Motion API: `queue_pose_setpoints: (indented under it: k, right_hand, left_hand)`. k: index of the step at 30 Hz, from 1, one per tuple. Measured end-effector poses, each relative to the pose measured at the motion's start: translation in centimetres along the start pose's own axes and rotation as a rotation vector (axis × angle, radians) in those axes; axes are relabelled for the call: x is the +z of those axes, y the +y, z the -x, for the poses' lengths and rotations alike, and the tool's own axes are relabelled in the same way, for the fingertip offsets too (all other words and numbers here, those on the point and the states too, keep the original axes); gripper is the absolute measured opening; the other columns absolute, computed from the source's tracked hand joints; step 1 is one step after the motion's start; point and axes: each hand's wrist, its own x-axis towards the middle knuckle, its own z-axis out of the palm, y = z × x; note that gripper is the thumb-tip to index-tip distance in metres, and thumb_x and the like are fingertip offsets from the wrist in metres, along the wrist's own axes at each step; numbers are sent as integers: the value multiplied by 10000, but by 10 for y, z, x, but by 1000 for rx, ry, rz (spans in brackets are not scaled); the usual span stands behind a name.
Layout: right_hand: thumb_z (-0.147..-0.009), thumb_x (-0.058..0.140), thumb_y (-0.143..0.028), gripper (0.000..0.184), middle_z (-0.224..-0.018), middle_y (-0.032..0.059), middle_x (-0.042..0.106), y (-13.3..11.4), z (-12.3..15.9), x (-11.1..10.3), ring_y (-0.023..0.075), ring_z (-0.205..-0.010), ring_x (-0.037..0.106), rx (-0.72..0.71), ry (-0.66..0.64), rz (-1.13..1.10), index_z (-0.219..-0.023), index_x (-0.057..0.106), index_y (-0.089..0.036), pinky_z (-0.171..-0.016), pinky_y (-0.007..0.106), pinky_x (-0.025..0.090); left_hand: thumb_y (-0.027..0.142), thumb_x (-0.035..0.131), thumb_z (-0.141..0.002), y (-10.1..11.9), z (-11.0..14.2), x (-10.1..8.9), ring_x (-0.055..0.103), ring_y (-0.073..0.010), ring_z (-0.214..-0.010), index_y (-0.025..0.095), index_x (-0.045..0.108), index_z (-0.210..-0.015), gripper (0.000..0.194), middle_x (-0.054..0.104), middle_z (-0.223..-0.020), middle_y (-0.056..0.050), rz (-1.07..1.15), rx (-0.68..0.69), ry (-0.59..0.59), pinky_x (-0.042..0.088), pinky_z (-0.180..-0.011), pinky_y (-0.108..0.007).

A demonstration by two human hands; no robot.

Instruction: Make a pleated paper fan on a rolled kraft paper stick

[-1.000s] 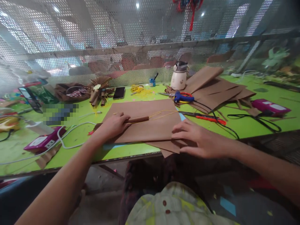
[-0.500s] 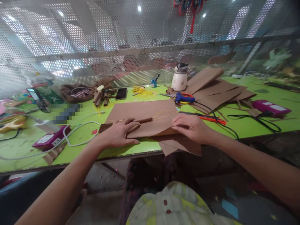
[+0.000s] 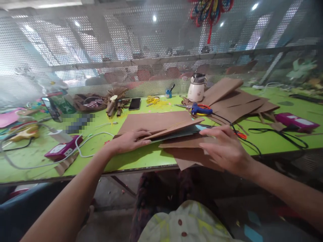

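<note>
Paper, a broad brown piece, lies before me near the front of the green surface, its near part lifted into a tilted flap that rises toward the right. My left fingers rest over the flap's low left end, thumb at its front edge, I judge so that this end does not slide while the other stands free; whether they pinch or only press, I cannot tell. Something light blue shows beneath the flap. My right fingers are parted, thumb away from the rest, at the right end of the lower brown sheets, which poke out past the surface's front edge; whether I touch them is unclear. The blue glue gun sits beyond the paper's far right corner, probably for easy reach. Brown stacked sheets and a bottle stand farther back, seemingly out of my arms' way.
</note>
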Motion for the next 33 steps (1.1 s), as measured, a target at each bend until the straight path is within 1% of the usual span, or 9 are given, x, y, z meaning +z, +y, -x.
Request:
queue_pose_setpoints:
  k: [4, 8, 14, 19, 23, 26, 29, 31, 33]
  right_hand:
    - [-809, 542, -57, 236, -1016, 111, 624, -7, 26, 7, 241, -926, 517, -14, -95, -83, -942, 660, -213, -820, 444, 451]
    - [-842, 516, -69, 187, -935, 93, 647, -5, 33, 15, 204, -886, 566, 19, -153, -234, -929, 644, -173, -793, 387, 479]
    - [-823, 563, -49, 198, -940, 75, 661, -4, 33, 19, 183, -915, 591, 103, -87, -329, -967, 623, -171, -811, 338, 492]
    - [-806, 585, -27, 233, -884, 50, 662, -10, 34, 25, 162, -871, 604, 211, 37, -378, -974, 620, -184, -796, 307, 497]
    - [-819, 573, -53, 251, -976, 73, 643, -17, 35, 24, 179, -941, 593, 242, 40, -410, -1028, 610, -188, -858, 337, 485]
    - [-808, 615, -141, 342, -1131, 126, 579, -21, 39, 15, 246, -1085, 519, 195, -58, -381, -1145, 562, -168, -936, 422, 440]
    - [-786, 658, -234, 468, -1152, 149, 550, -22, 47, 6, 300, -1125, 453, 136, -228, -261, -1224, 518, -151, -942, 487, 409]
    - [-809, 626, -224, 456, -1118, 148, 554, -20, 53, 3, 297, -1088, 461, 138, -286, -169, -1244, 511, -151, -925, 494, 410]
    - [-842, 560, -159, 386, -1084, 140, 559, -16, 57, 3, 273, -1042, 482, 142, -284, -123, -1227, 528, -158, -906, 473, 421]
  left_hand:
    - [569, 310, -895, 0, -1, -3, 472, -232, -1210, 205, 567, -1240, 563, 499, -1351, -67, 2, -3, 1, 322, -1038, -292]
    - [598, 262, -894, 1, 1, -2, 467, -235, -1217, 185, 546, -1251, 616, 493, -1359, -68, -37, -49, 10, 330, -1041, -304]
    - [592, 259, -898, -1, 1, 1, 474, -226, -1214, 192, 520, -1272, 607, 490, -1365, -58, -55, -73, 26, 332, -1040, -299]
    - [591, 262, -896, -5, -2, 2, 482, -229, -1208, 195, 520, -1271, 604, 508, -1350, -55, -82, -83, 40, 345, -1025, -297]
    - [585, 239, -900, -5, -3, 1, 495, -233, -1190, 195, 562, -1227, 603, 527, -1327, -60, -109, -63, 31, 350, -1018, -301]
    - [574, 242, -905, -5, -3, 2, 500, -230, -1180, 180, 560, -1225, 599, 533, -1317, -70, -112, -64, 42, 355, -1010, -294]
    - [565, 248, -907, -7, -3, 3, 498, -233, -1187, 164, 537, -1253, 604, 533, -1318, -82, -120, -84, 69, 353, -1010, -286]
    - [558, 244, -911, -8, -3, 4, 496, -233, -1192, 168, 544, -1250, 598, 536, -1314, -82, -129, -91, 81, 352, -1010, -282]
    - [556, 244, -912, -7, -3, 4, 500, -229, -1187, 187, 566, -1231, 584, 532, -1316, -74, -138, -81, 70, 357, -1007, -282]
